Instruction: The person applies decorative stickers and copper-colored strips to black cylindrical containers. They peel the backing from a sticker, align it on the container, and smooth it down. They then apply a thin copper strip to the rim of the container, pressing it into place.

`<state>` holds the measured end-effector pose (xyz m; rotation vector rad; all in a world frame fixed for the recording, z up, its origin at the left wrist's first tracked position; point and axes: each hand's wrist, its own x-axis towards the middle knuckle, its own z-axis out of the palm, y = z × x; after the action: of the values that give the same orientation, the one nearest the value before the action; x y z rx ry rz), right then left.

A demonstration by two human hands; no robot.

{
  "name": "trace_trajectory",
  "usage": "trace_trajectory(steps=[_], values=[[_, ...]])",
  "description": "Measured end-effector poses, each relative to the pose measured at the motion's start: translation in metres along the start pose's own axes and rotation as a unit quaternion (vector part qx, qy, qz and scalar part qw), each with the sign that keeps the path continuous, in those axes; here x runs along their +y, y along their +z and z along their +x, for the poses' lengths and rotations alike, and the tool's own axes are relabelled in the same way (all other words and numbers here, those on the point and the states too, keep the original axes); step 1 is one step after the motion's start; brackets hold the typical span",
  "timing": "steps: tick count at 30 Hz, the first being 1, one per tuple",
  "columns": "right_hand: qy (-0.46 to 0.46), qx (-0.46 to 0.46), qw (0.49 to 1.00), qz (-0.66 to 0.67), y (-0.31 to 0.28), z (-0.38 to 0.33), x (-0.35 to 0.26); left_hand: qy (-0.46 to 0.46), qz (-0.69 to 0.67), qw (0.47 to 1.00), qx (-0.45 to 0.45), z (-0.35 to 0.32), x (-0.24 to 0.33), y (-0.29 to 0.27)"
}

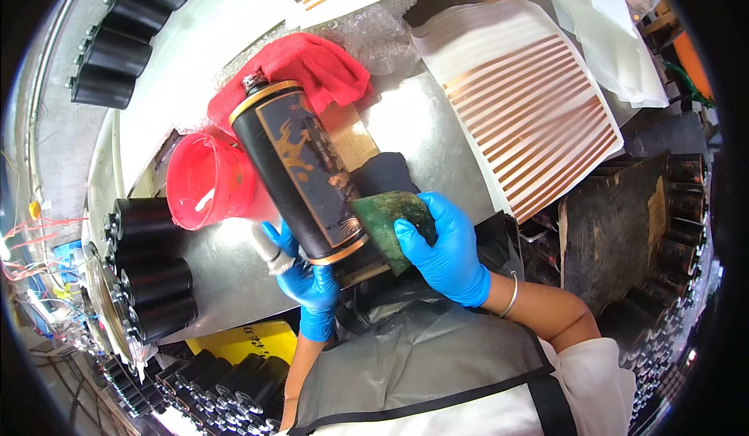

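Note:
A black cylinder (pixel 300 167) with gold bands at both ends and a decorated panel leans across the middle, its metal fitting at the far end. Around its near end closes my left hand (pixel 314 289), in a blue glove. A white-bristled brush (pixel 273 253) shows at that hand's fingers; how it is held is hidden. My right hand (pixel 451 250), also gloved in blue, pinches a flat green scraper (pixel 390 229) between thumb and fingers. The scraper's left edge meets or overlaps the cylinder's lower right side; I cannot tell how firmly it touches.
Left of the cylinder stands a red bucket (pixel 204 179), with a red cloth (pixel 312 65) behind. Copper-striped sheets (pixel 530 112) lie right on the metal table (pixel 398 124). Black cylinders (pixel 152 280) line the left edge; a dark board (pixel 612 229) stands at right.

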<state>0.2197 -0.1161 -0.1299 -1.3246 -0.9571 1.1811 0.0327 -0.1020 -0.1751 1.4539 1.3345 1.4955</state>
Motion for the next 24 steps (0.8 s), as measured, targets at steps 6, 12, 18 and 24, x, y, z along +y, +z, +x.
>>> trace_trajectory(steps=[6, 12, 18, 24], values=[[0.042, 0.038, 0.989, 0.138, -0.021, 0.01, -0.009, 0.237, 0.343, 0.906, -0.076, 0.022, 0.032, 0.001], [0.133, -0.094, 0.914, 0.371, -0.041, 0.103, -0.047, 0.32, 0.388, 0.853, -0.142, 0.028, 0.044, -0.008], [-0.182, -0.302, 0.844, -0.405, 0.075, 0.215, -0.125, 0.134, 0.363, 0.919, -0.08, 0.009, 0.037, -0.017], [-0.239, -0.464, 0.75, -0.405, 0.039, 0.255, -0.124, -0.071, -0.039, 0.997, 0.017, 0.029, 0.047, 0.049]])
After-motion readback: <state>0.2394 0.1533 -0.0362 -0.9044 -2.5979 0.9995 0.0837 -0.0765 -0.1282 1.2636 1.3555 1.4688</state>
